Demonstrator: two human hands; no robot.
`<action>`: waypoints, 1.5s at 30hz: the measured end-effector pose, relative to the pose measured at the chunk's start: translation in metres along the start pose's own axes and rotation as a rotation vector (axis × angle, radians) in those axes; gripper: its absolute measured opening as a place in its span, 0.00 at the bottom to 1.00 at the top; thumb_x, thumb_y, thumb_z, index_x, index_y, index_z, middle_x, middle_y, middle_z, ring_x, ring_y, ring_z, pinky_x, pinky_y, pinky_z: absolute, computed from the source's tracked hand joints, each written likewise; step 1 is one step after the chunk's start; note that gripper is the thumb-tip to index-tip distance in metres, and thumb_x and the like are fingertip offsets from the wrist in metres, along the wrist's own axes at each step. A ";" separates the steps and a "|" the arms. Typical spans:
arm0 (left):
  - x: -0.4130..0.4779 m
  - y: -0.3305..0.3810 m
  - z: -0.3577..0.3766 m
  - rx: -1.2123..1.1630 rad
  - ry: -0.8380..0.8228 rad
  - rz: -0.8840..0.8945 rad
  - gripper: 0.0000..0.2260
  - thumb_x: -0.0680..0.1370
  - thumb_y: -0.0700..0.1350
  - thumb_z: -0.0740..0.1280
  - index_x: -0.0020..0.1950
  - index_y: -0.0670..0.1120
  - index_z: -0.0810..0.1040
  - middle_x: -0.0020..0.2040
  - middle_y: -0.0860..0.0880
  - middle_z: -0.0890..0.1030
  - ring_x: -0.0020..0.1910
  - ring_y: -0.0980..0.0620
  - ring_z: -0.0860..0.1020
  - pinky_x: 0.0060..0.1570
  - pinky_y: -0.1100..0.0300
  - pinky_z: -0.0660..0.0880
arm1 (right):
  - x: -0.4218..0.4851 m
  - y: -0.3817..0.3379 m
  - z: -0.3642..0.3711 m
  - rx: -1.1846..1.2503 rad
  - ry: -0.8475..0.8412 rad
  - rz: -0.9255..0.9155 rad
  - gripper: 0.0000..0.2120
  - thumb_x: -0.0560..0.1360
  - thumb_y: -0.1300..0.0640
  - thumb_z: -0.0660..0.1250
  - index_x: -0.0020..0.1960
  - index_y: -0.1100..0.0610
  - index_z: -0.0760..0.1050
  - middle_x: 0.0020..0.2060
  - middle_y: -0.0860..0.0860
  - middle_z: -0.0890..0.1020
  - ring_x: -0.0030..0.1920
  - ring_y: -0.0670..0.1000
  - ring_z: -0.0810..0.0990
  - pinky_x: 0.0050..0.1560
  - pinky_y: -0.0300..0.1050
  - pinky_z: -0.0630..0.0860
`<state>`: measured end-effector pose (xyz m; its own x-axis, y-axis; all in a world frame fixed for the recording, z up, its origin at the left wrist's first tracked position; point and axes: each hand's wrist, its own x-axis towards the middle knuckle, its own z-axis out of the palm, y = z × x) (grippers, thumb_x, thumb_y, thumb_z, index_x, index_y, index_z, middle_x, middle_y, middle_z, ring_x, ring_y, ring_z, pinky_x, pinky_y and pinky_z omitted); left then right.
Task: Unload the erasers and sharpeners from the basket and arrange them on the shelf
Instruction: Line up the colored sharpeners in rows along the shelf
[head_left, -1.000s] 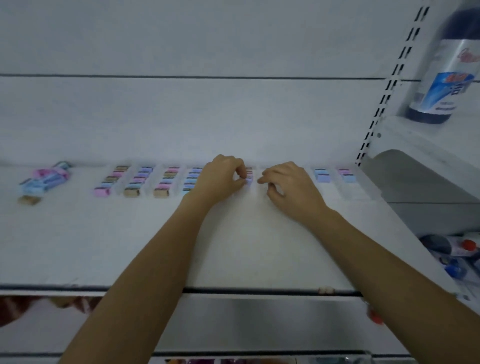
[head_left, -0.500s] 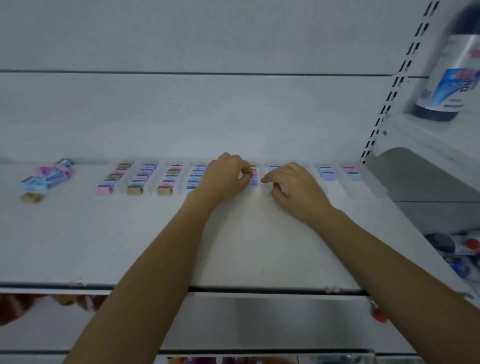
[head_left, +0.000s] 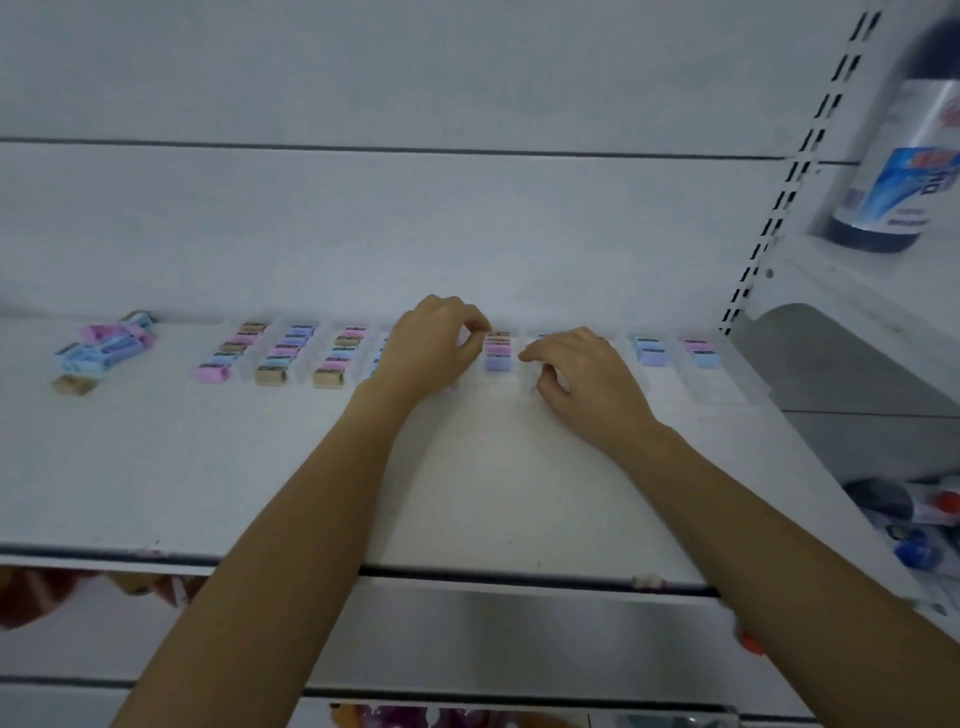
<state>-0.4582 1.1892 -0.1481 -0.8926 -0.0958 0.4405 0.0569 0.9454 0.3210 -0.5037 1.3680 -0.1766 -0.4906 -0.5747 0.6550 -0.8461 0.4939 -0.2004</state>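
Observation:
Small pink, blue, lilac and tan sharpeners stand in several short columns (head_left: 270, 358) along the back of the white shelf (head_left: 467, 493). My left hand (head_left: 431, 348) is curled, thumb and forefinger tips together, just left of a column fronted by a lilac sharpener (head_left: 498, 361). Nothing shows between those fingers. My right hand (head_left: 587, 374) rests loosely curled on the shelf right of that column, its forefinger tip close to the lilac piece, and covers part of another column. Two short columns (head_left: 649, 351) stand further right. The basket is out of view.
A loose heap of pink and blue pieces (head_left: 109, 343) and one tan piece (head_left: 72, 384) lie at the shelf's far left. A dark bottle (head_left: 904, 156) stands on a higher shelf at right. Bottles (head_left: 914, 519) crowd the lower right. A slotted upright (head_left: 779, 208) bounds the shelf.
Both hands have drawn slightly apart from the middle column, so its lilac front piece now shows between them. The view has shifted a little.

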 end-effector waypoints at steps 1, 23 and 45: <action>-0.001 -0.002 -0.001 -0.003 0.019 -0.015 0.11 0.79 0.43 0.61 0.58 0.45 0.78 0.56 0.47 0.79 0.58 0.48 0.72 0.56 0.57 0.67 | 0.000 0.000 0.000 0.006 0.007 -0.007 0.13 0.67 0.67 0.61 0.46 0.61 0.81 0.43 0.54 0.84 0.44 0.58 0.80 0.46 0.41 0.68; -0.071 -0.109 -0.209 0.511 0.003 0.256 0.10 0.78 0.45 0.60 0.56 0.46 0.78 0.53 0.47 0.79 0.54 0.46 0.75 0.47 0.55 0.69 | 0.069 -0.179 0.023 -0.023 -0.278 -0.153 0.13 0.77 0.60 0.59 0.59 0.57 0.76 0.55 0.52 0.79 0.58 0.53 0.73 0.55 0.46 0.68; -0.133 -0.335 -0.222 0.244 -0.281 -0.211 0.14 0.76 0.49 0.66 0.61 0.50 0.73 0.60 0.49 0.73 0.49 0.52 0.77 0.55 0.50 0.73 | 0.208 -0.286 0.176 -0.076 -0.644 -0.199 0.13 0.77 0.54 0.59 0.60 0.52 0.73 0.56 0.50 0.75 0.52 0.48 0.73 0.48 0.44 0.69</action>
<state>-0.2587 0.8157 -0.1280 -0.9624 -0.2387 0.1299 -0.2176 0.9633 0.1573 -0.4004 0.9921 -0.1108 -0.3734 -0.9217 0.1045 -0.9276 0.3697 -0.0539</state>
